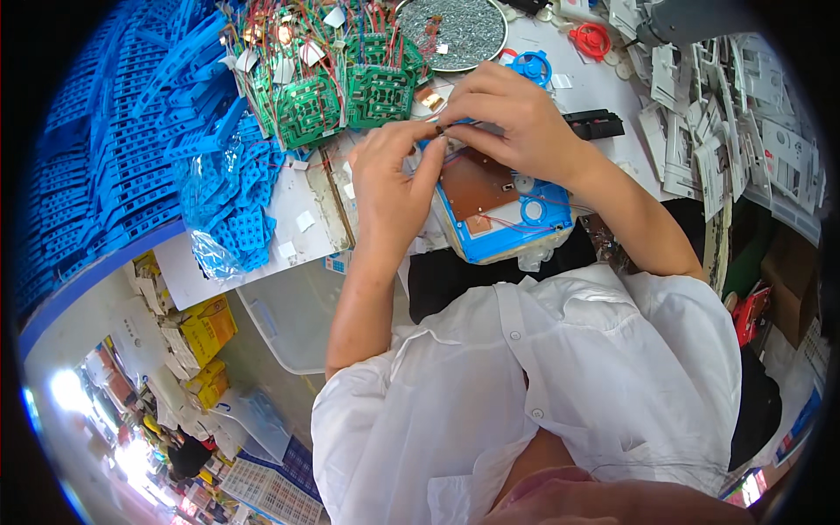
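Observation:
A blue plastic housing (499, 236) lies at the table's near edge, below my hands. Inside it sits a brown circuit board (477, 185) with thin wires running across the housing. My left hand (392, 171) is at the housing's far left corner, thumb and forefinger pinched together. From the right, my right hand (516, 118) reaches over the housing, its fingertips closed and meeting those of the left. A tiny dark bit shows between the fingertips; what it is I cannot make out. The hands partly cover the housing's far edge.
Green circuit boards (381, 94) with wires are heaped beyond my left hand. Blue plastic parts (131, 114) pile up at left, white plastic panels (682, 131) at right. A round tray of small metal pieces (472, 39), a red wheel-shaped part (589, 41) and a black part (595, 124) lie farther back.

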Demonstrator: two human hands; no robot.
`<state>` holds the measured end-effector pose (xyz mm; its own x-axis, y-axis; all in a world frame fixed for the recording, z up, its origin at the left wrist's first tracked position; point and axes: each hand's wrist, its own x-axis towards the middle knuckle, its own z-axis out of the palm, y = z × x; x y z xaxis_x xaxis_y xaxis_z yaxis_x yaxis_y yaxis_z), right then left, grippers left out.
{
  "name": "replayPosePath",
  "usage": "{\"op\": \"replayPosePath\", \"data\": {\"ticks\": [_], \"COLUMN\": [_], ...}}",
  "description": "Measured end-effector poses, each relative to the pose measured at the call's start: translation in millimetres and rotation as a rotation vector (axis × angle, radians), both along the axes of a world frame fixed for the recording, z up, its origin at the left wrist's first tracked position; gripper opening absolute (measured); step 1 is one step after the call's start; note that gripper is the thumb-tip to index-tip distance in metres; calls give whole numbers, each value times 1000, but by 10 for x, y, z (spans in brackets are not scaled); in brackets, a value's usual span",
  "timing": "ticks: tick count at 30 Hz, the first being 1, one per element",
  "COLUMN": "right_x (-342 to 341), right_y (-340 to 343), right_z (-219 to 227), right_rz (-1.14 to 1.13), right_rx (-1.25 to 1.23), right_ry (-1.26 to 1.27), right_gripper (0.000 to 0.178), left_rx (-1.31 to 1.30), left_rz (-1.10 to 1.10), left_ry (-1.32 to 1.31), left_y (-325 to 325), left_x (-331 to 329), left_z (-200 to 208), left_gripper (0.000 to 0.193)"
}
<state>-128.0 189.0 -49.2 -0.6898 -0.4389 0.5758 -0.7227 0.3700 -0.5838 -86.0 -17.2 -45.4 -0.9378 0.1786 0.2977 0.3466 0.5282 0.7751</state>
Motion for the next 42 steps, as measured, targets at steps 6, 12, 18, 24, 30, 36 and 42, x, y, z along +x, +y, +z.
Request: {"op": "replayPosePath", "data": {"ticks": [6,12,18,24,30,36,42], "right_x": [121,319,219,267,211,301,298], "right_y": [143,238,394,486,204,240,198], "right_z": [89,271,435,385,240,292,254], "right_rz": [-40,49,135,79,87,-47,-3], "right_rx": [28,30,24,-56,2,-94,-28], "right_ry": [-59,-542,-782,-675,-337,-419,-336], "right_gripper": [17,51,57,46,28,18,20], "left_rx": [-75,-104,-157,-163,-163,-172,-153], "left_rz": [-52,-70,-126,-109,-68,4,-26], "left_ry": [99,258,346,338,340,347,372], "left_y": [115,120,79,67,43,12,64], "left_x": [-8,-30,3,0,13,38,41], "left_z": [-19,-61,-77,-53,-70,-113,-84], "left_gripper": [10,7,11,11,11,11,12]}}
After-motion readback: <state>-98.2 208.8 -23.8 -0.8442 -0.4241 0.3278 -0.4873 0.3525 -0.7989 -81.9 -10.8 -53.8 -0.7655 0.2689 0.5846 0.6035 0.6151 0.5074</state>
